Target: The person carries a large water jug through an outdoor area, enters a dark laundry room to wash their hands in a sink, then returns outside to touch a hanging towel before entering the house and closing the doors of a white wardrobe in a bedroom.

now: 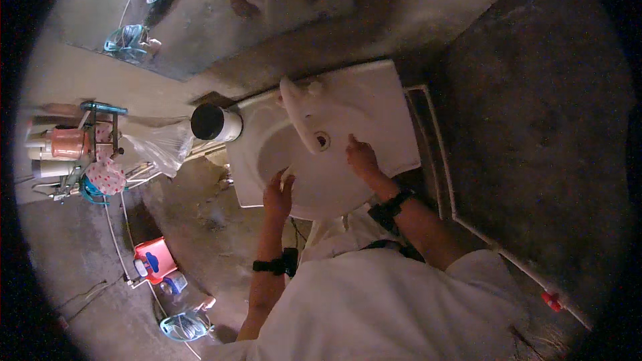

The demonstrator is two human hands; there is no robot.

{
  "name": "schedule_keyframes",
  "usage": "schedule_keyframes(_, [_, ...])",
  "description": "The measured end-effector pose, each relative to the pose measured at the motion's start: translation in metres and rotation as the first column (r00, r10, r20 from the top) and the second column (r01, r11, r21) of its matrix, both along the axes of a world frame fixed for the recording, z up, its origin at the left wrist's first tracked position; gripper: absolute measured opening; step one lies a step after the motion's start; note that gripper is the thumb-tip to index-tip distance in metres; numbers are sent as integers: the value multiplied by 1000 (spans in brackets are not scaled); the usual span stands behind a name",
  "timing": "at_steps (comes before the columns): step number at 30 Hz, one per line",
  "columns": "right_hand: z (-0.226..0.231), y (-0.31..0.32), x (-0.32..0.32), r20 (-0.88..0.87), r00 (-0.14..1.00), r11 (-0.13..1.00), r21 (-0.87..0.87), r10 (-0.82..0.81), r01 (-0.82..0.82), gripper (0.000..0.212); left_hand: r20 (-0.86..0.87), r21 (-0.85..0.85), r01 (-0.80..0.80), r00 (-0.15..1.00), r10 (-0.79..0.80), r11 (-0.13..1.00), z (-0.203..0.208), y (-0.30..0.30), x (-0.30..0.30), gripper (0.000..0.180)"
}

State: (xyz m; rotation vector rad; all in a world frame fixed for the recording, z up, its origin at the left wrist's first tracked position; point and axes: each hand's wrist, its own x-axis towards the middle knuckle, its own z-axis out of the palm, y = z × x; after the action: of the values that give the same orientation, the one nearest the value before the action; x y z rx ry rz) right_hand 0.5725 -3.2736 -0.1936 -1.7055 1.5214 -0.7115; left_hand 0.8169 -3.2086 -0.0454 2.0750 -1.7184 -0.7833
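A white washbasin (317,190) with a pale curved faucet (298,117) and a dark drain hole (322,141) lies before me. Over its near left rim, my left hand (277,195) is closed, pinching a small pale thing (287,172) too dim to name. My right hand (362,159) is over the right part of the basin, beside the drain. Its index finger is stretched out, the other fingers look partly curled, and I see nothing in it. Dark bands circle both wrists.
A white bucket with a dark opening (217,123) stands left of the basin. Further left are a clear plastic bag (160,144) and a rack holding containers (70,142). A red item (156,259) hangs on the lower left wall. A pipe (438,154) runs along the right.
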Motion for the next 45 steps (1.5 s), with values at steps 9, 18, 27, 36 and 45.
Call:
schedule_keyframes(9, [96,-52,-66,746,448,827,562,-493,-26,27,-279,16,-198,941,194,980,13,15,3,41])
schedule_keyframes(18, [46,-78,-37,57,991,937,-324,-118,130,20,-251,43,-254,933,256,966,22,20,-2,39])
schedule_keyframes(27, [43,-76,50,-357,794,865,98,492,-492,24,-92,-13,-198,976,196,980,18,37,12,37])
schedule_keyframes(36, [-12,-1,63,-101,919,913,194,382,-358,22,-86,103,-370,921,379,923,49,55,15,39])
schedule_keyframes(45, [90,-48,-31,-147,981,971,-220,-125,90,33,-228,75,-460,856,464,885,33,80,45,38])
